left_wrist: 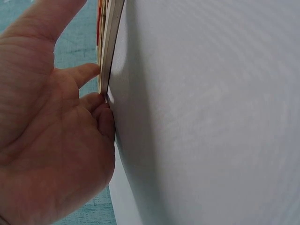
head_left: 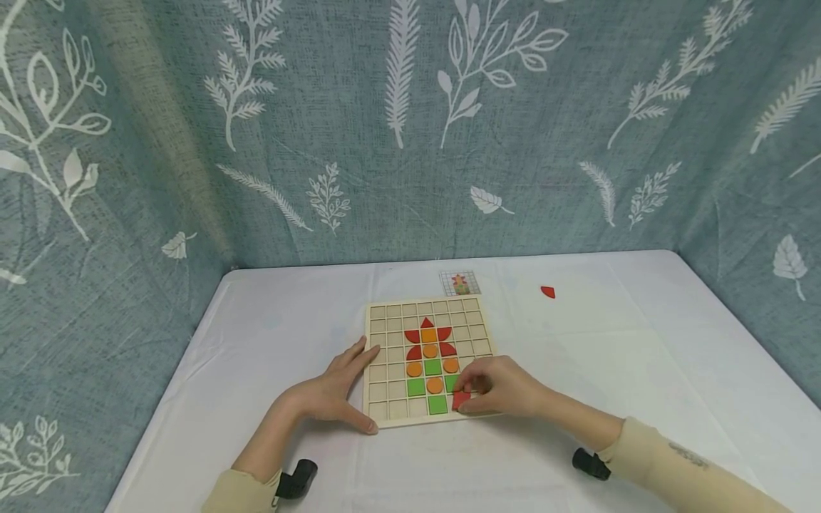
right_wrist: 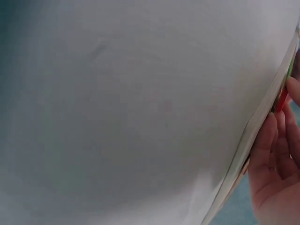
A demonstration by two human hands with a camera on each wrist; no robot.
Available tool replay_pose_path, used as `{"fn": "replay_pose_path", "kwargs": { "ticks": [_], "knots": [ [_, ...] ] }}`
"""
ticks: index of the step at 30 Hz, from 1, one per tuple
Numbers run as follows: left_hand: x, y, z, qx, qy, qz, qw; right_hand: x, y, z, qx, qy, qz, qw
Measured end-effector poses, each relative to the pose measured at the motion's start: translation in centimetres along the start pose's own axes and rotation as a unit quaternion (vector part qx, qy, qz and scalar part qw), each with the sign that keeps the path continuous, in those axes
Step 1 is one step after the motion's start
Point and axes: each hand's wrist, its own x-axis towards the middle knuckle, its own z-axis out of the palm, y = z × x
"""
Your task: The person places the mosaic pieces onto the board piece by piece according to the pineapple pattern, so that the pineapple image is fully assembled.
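A wooden grid board [head_left: 378, 355] lies flat on the white table. My left hand [head_left: 321, 396] steadies its left side, thumb at the near corner and fingers spread along the edge. With fingertips at the lower right of the pattern, my right hand [head_left: 513, 387] pinches a red piece [head_left: 459, 399], whose exact shape is partly covered. The red piece [right_wrist: 282, 100] shows between the fingers in the right wrist view. Several red petal-like pieces, orange circles such as this orange circle [head_left: 435, 385], and green squares such as this green square [head_left: 437, 405] fill cells in the middle columns.
A small pattern card [head_left: 473, 283] with a similar coloured figure lies behind the board. One loose red piece [head_left: 548, 292] is at the back right of the white table [head_left: 609, 342]. A patterned blue-green curtain [head_left: 359, 206] hangs behind and at both sides.
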Motion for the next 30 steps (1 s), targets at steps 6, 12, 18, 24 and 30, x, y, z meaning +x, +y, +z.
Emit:
{"fn": "replay_pose_path", "kwargs": {
  "ticks": [6,12,18,24,30],
  "knots": [
    [0.0,0.0,0.0,-0.003,-0.002,0.0,1.0,0.3,-0.4,0.1,-0.027,-0.001,-0.028,0.9992],
    [0.0,0.0,0.0,-0.001,-0.001,-0.001,1.0,0.3,-0.5,0.1,-0.012,-0.011,-0.034,0.9993],
    [-0.1,0.0,-0.1,-0.001,0.001,0.0,1.0,0.2,-0.6,0.2,0.019,-0.018,-0.045,0.9986],
    [0.0,-0.1,-0.1,-0.001,0.002,0.001,1.0,0.0,-0.2,-0.3,0.032,0.01,-0.028,0.999],
    [0.0,-0.1,0.0,-0.002,0.003,0.006,1.0,-0.6,0.6,-1.7,0.016,0.067,0.031,0.9972]
  ]
}}
